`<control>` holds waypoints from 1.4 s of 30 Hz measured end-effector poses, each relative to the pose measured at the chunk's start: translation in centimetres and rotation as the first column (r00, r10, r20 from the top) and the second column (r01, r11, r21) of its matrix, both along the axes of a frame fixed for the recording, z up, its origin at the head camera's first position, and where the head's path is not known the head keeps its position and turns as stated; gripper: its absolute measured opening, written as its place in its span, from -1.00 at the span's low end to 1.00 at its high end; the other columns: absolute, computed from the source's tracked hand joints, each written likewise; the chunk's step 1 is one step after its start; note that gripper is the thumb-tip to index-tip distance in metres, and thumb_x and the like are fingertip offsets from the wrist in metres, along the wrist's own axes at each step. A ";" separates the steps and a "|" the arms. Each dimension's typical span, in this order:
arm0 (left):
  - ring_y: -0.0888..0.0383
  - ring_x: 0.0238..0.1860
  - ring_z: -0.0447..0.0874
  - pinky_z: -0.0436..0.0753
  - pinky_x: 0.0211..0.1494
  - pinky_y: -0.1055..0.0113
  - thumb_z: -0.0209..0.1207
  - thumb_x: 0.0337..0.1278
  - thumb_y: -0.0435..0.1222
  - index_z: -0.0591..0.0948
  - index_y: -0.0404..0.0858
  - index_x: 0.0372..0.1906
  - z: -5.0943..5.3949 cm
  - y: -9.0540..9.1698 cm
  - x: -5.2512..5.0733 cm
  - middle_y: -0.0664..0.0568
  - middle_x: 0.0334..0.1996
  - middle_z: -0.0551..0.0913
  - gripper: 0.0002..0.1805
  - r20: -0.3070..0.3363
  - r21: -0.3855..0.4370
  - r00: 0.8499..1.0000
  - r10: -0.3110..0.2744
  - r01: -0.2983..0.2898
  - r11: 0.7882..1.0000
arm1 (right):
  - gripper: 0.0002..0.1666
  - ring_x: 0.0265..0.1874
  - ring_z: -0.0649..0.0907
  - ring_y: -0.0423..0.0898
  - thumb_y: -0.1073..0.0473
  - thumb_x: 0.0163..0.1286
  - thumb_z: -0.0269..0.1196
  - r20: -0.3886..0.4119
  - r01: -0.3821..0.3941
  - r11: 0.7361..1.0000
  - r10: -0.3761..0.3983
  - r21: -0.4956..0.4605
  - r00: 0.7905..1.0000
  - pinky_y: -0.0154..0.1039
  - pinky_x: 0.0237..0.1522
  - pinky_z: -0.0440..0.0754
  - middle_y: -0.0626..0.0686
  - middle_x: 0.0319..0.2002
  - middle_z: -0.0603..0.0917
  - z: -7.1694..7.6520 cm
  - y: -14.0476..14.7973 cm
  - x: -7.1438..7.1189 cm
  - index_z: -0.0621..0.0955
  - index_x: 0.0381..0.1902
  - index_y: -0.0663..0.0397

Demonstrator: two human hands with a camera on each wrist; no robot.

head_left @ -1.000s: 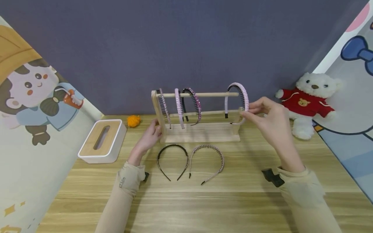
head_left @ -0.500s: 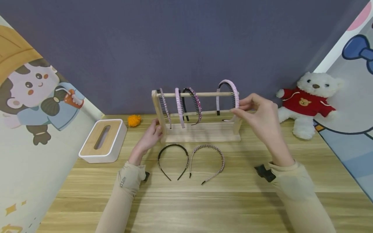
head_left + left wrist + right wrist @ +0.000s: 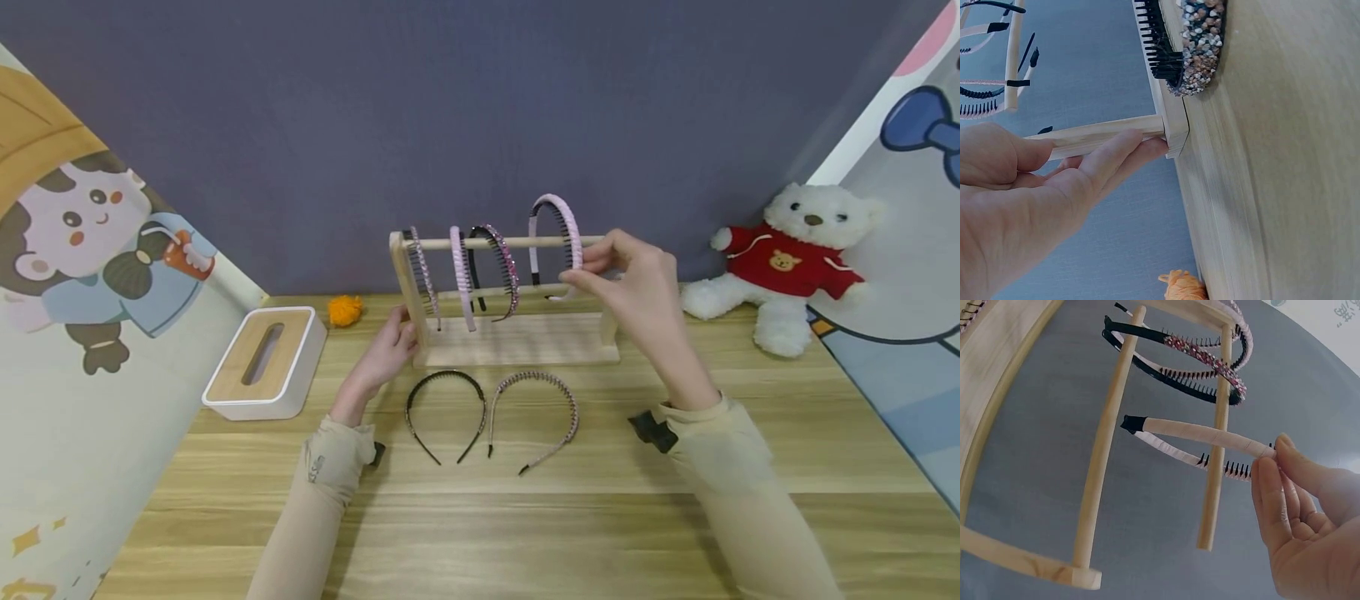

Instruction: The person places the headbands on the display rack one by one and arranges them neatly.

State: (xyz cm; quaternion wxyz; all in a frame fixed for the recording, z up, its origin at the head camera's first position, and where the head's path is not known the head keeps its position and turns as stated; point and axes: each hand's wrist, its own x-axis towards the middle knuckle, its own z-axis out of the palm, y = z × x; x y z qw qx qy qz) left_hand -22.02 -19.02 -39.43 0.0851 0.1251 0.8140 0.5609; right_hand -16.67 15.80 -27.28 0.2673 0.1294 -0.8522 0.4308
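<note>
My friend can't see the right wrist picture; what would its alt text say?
A right hand pinches a pink headband looped around a bar of a wooden rack. Beyond it, a glittery headband hangs on the rack.

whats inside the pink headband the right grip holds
Inside the pale pink wrapped headband arch: a round, light wooden rod and black comb teeth. The right grip covers one stretch; anything behind it is hidden.
</note>
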 end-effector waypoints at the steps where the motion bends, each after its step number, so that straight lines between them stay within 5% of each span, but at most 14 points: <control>1: -0.42 0.54 0.24 0.33 0.61 -0.15 -0.26 0.77 -0.42 -0.01 -0.53 0.63 0.0 0.0 0.0 -0.52 0.54 0.15 -0.45 0.001 -0.002 1.000 0.001 -0.001 1.000 | -0.72 -0.36 0.75 -0.12 0.28 0.24 0.63 0.000 -0.002 1.000 0.002 0.003 1.000 -0.51 -0.32 0.56 0.14 -0.34 0.82 0.0 -0.2 -0.2 0.72 -0.24 0.27; 6: -0.41 0.54 0.24 0.33 0.61 -0.16 -0.25 0.77 -0.42 0.01 -0.53 0.62 0.0 -0.1 0.0 -0.52 0.54 0.15 -0.46 -0.001 -0.007 1.000 0.005 -0.005 1.000 | -0.71 -0.35 0.77 0.05 0.27 0.23 0.63 0.006 -0.012 1.000 0.012 0.005 1.000 -0.48 -0.39 0.52 0.16 -0.32 0.81 -0.1 -1.2 -1.1 0.71 -0.25 0.28; 31: -0.41 0.53 0.27 0.37 0.60 -0.15 -0.24 0.77 -0.41 0.00 -0.50 0.64 0.2 0.0 0.1 -0.53 0.51 0.21 -0.44 0.019 -0.007 1.000 0.013 -0.013 1.000 | -0.69 -0.34 0.81 0.09 0.33 0.19 0.63 0.084 -0.088 0.996 0.087 0.008 0.993 -0.55 -0.44 0.62 0.19 -0.32 0.82 -2.2 -3.2 -2.3 0.70 -0.23 0.30; 42: -0.40 0.54 0.26 0.36 0.60 -0.14 -0.25 0.77 -0.41 0.00 -0.51 0.64 0.2 0.0 0.1 -0.51 0.53 0.18 -0.45 0.013 -0.015 1.000 0.010 -0.010 1.000 | -0.66 -0.35 0.79 0.04 0.33 0.18 0.64 0.071 -0.095 0.995 0.094 0.007 0.993 -0.27 -0.32 0.83 0.19 -0.31 0.81 -2.9 -3.6 -2.4 0.69 -0.22 0.30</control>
